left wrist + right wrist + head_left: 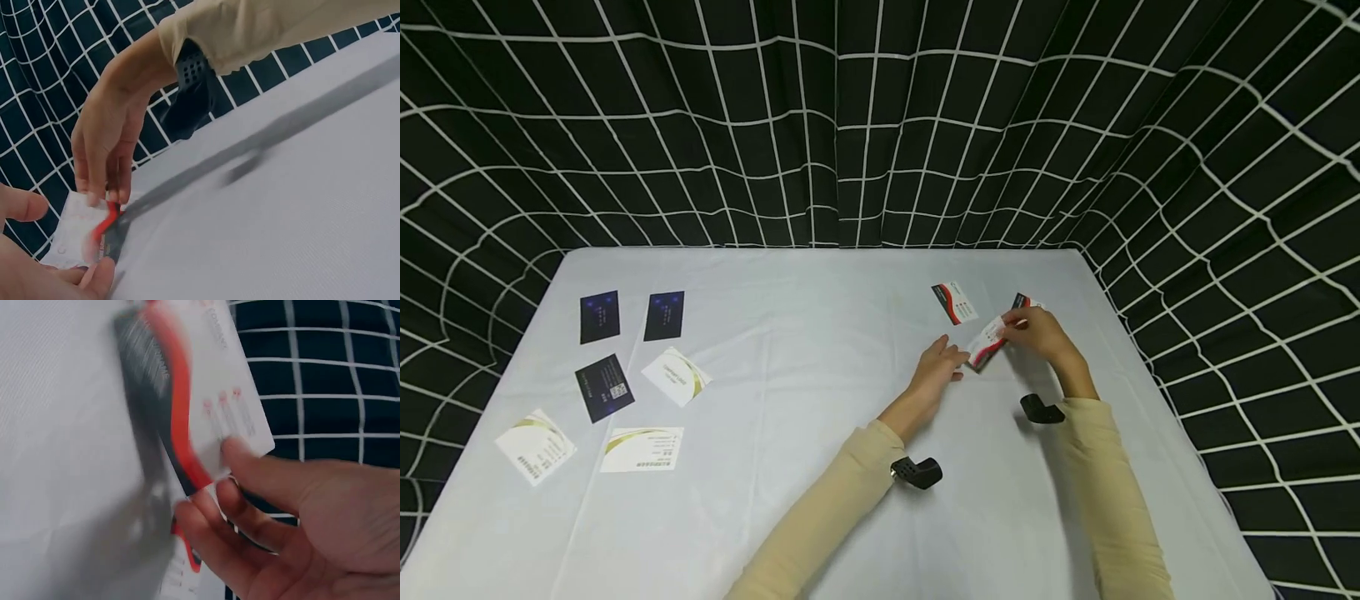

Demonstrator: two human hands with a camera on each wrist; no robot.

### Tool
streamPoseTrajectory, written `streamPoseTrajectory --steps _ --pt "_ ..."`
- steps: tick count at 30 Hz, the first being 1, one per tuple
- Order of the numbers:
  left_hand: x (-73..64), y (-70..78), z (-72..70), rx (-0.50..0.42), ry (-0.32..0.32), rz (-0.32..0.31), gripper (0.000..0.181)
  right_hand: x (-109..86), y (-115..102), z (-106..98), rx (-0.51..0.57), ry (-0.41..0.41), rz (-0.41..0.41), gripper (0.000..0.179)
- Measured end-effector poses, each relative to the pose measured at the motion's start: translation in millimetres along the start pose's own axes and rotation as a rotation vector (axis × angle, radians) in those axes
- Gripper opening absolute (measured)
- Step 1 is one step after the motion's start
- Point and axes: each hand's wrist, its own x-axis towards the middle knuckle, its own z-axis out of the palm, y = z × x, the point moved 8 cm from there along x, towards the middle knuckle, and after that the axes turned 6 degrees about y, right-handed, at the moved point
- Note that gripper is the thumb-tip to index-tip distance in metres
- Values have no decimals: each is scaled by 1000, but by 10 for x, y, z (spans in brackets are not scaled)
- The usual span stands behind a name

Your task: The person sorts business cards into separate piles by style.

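My right hand pinches a white, red and black business card between thumb and fingers, by its far end. In the right wrist view the card is tilted, its red wave and black edge showing. Close to the card's near end is my left hand, fingers spread and loosely bent. The left wrist view shows left fingertips overlapping the card's lower corner. Another red-and-black card lies partly hidden behind the right hand. A third matching card rests on the table just left of these.
On the left of the white-covered table lie two dark blue cards, a black card with a square code and three white-and-gold cards. Black netted cloth rises along the back and sides.
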Motion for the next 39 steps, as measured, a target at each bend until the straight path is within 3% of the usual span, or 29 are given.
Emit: streamPoseTrajectory --steps 5,9,15,24,29,35,39 --pt "42 75 -48 -5 48 59 51 -41 -150 -1 165 -15 -17 28" --pt "47 167 -178 -12 97 155 30 -72 -276 71 250 -5 -29 26" --pt "23 378 -639 23 216 256 25 -40 -571 386 311 -12 -30 26" --pt "-21 630 -1340 157 314 295 26 60 -1013 842 346 -75 79 26" --pt "-126 703 -1764 223 383 307 27 124 -1282 1121 355 -118 93 25" --pt "-347 841 -2252 464 525 335 27 169 -1669 1438 291 -161 22 29" --pt "-453 924 -2520 617 574 346 32 190 -1895 1587 210 -150 -17 31"
